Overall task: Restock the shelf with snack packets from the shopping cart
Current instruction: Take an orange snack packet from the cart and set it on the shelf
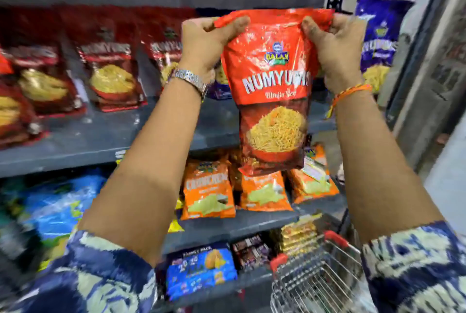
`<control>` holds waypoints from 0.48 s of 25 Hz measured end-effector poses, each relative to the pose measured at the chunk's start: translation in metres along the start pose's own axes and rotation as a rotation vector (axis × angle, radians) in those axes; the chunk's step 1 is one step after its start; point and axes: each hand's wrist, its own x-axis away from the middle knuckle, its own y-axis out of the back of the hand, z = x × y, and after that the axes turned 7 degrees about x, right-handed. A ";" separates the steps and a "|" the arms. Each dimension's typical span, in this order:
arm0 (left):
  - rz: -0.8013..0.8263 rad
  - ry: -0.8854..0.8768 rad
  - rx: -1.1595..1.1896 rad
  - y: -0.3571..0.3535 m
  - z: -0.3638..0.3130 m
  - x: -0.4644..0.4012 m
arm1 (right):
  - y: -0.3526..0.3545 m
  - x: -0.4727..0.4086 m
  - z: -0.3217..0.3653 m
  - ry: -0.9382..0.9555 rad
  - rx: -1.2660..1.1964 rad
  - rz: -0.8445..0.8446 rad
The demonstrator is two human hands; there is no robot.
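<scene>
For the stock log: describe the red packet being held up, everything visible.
The red Numyums packet is a glossy plastic pouch, bright red above, darker below with a pictured bowl of yellow sev. It hangs upright in front of the shelf, sealed, pinched at its top corners by the left hand and right hand.

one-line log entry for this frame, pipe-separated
phase: carrying to shelf | left hand: gripping red Numyums packet top corner | right hand: gripping other top corner | packet: upright, before shelf | cart: lower right
</scene>
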 end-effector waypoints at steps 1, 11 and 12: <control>-0.052 -0.019 0.027 0.008 -0.011 -0.009 | -0.017 -0.011 0.007 0.004 -0.026 0.010; -0.390 0.013 -0.006 0.120 -0.070 -0.085 | -0.193 -0.076 0.013 -0.209 -0.168 0.177; -0.414 0.028 -0.036 0.130 -0.067 -0.092 | -0.206 -0.081 0.007 -0.219 -0.139 0.172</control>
